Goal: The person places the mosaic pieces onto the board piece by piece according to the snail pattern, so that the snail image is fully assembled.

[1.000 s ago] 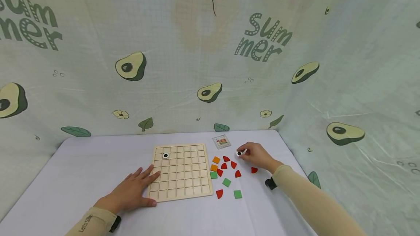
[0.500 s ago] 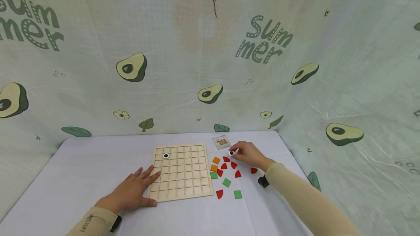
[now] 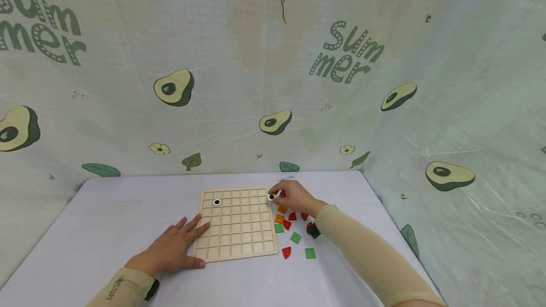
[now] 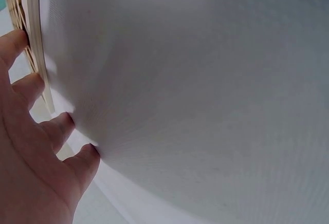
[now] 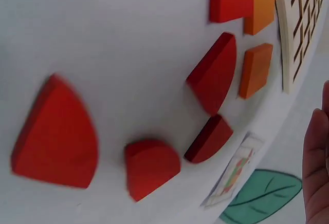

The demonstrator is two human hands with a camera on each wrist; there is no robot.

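Observation:
A pale wooden grid board (image 3: pixel 236 225) lies on the white-covered table. A white tile with a black dot (image 3: pixel 217 202) sits in one of its upper left cells. My left hand (image 3: pixel 172 245) rests with spread fingers on the board's left edge; in the left wrist view its fingertips (image 4: pixel 35 82) touch the board's side and the cloth. Between thumb and fingers, my right hand (image 3: pixel 294 196) pinches a second white tile with a black dot (image 3: pixel 271 197), right at the board's upper right corner. Only the edge of the right hand (image 5: pixel 316 167) shows in the right wrist view.
Right of the board lie several red quarter-round pieces (image 3: pixel 286 252), orange squares (image 3: pixel 279 218) and green squares (image 3: pixel 310 253). A small picture card (image 5: pixel 234 170) lies behind them, mostly covered by the right hand in the head view. A printed cloth (image 3: pixel 230 84) hangs behind the table.
My right hand has moved left with the pinched white tile, from beyond the red pieces to the board's upper right corner. The left hand stays put on the board.

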